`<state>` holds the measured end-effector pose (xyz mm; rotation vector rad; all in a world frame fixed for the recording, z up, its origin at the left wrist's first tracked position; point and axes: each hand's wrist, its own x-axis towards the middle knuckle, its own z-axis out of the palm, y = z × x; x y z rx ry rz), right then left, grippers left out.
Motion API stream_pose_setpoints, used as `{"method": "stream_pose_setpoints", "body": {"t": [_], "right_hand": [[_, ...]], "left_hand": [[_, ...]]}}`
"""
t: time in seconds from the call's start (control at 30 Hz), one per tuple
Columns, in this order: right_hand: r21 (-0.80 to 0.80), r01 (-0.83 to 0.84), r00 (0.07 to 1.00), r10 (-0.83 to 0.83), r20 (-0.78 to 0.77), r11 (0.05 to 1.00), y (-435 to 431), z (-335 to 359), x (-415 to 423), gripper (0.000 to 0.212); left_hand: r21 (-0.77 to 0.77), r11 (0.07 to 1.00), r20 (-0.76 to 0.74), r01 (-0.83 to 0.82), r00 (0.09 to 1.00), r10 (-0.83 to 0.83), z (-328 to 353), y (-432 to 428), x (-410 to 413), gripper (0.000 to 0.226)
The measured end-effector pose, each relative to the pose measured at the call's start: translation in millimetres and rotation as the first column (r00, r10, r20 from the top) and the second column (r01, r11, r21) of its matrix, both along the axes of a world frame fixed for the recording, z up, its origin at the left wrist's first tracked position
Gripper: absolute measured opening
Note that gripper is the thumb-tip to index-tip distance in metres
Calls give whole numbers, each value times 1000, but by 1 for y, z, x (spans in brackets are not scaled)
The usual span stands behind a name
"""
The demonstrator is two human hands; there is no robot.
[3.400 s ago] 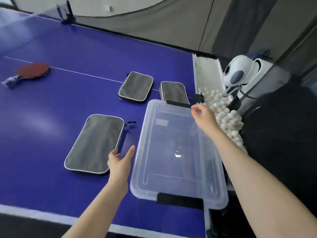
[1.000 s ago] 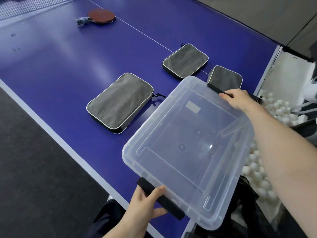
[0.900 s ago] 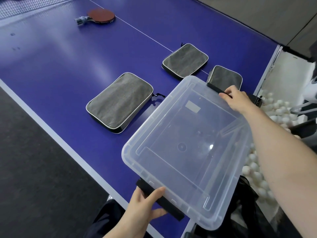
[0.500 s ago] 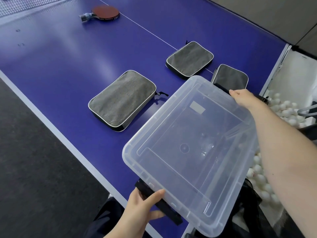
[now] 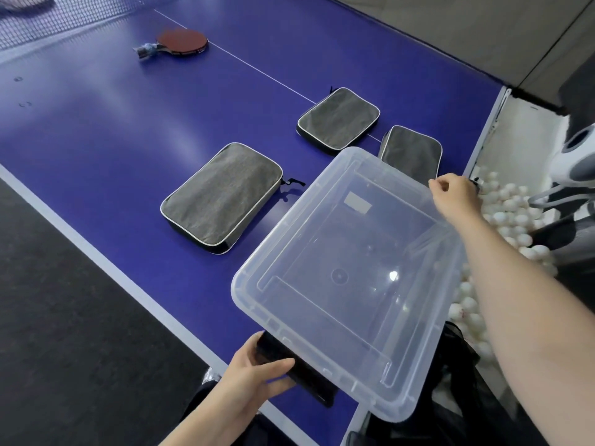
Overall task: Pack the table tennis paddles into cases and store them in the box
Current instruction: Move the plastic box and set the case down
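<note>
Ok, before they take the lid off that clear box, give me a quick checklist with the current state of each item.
1. Left hand on the near black latch: ok.
2. Right hand at the far edge of the lid: ok.
3. Far latch released: cannot tell, hidden by the hand.
4. Box sits fully on the table: not ok, its right corner overhangs.
5. Three grey cases within reach: ok.
6. Red paddle packed: not ok, loose near the net.

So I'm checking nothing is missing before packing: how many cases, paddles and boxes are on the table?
Grey cases: 3
Red paddle: 1
Clear box: 1
Total: 5
</note>
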<state>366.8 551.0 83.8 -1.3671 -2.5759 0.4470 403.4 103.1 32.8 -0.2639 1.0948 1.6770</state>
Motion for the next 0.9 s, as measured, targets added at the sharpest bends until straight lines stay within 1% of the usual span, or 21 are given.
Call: {"method": "stream_pose_setpoints", "body": {"t": [0.07, 0.13, 0.2, 0.27, 0.3, 0.37, 0.47, 0.5, 0.6, 0.67, 0.77, 0.9], "right_hand": [[-20, 61, 998, -62, -25, 998, -3, 2, 11, 36], [-82, 121, 990, -126, -61, 989, -7, 4, 22, 43], [-127, 187, 974, -201, -106, 974, -16, 4, 35, 48], [-153, 266, 948, -287, -137, 952, -30, 1, 49, 52], [-171, 310, 932, -334, -140, 935, -39, 0, 57, 54], [-223, 373, 905, -406, -127, 901, -57, -2, 71, 57], [-329, 418, 868, -479, -130, 847, -83, -3, 93, 57], [-360, 428, 855, -500, -136, 829, -92, -4, 100, 54], [-437, 461, 824, -555, -113, 772, -119, -4, 119, 41], [-459, 467, 813, -571, -112, 756, -136, -4, 128, 39], [-444, 475, 807, -577, -124, 760, -160, -7, 136, 44], [-375, 452, 828, -537, -161, 809, -186, -14, 137, 41]], "left_hand": [[-66, 996, -11, -52, 999, 51, 1, -4, -8, 62], [-156, 985, -75, -80, 995, 69, 5, -9, -24, 59], [-276, 952, -202, -132, 976, 77, 13, -13, -47, 50], [-389, 898, -344, -207, 937, 67, 24, -10, -75, 44], [-421, 877, -408, -233, 912, 46, 31, -5, -89, 40], [-438, 867, -511, -240, 860, -19, 44, 11, -114, 29], [-463, 878, -598, -116, 773, -213, 63, 46, -142, 13], [-489, 871, -613, -55, 731, -298, 67, 58, -147, 12], [-590, 802, -621, 92, 583, -524, 69, 88, -152, 20], [-643, 759, -618, 99, 518, -591, 65, 100, -150, 26], [-672, 741, -638, 19, 494, -591, 58, 109, -146, 39], [-657, 749, -705, -82, 419, -573, 52, 111, -141, 39]]}}
